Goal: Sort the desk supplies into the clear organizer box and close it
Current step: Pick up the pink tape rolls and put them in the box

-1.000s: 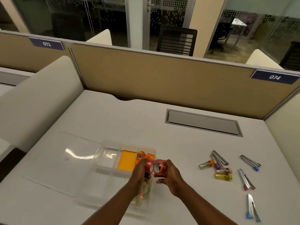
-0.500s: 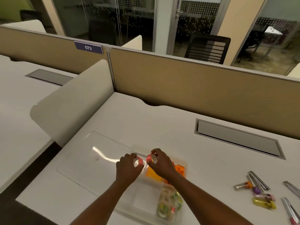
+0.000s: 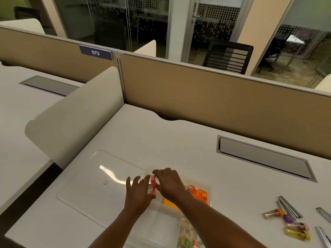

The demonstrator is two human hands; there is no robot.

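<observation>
1. Both hands meet over the far-left compartment of the clear organizer box [image 3: 208,187] — pink tape rolls [image 3: 153,181] between them.
2. Right hand [image 3: 168,181] cups a roll from above; left hand [image 3: 138,192], fingers spread, touches the lower one.
3. Compartment lies directly beneath — likely straight down to release.

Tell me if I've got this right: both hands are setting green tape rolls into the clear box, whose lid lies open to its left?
Not quite. In the head view the tape rolls are pink, not green. Both hands, left hand and right hand, are at the clear box, whose lid lies open to its left.
</observation>
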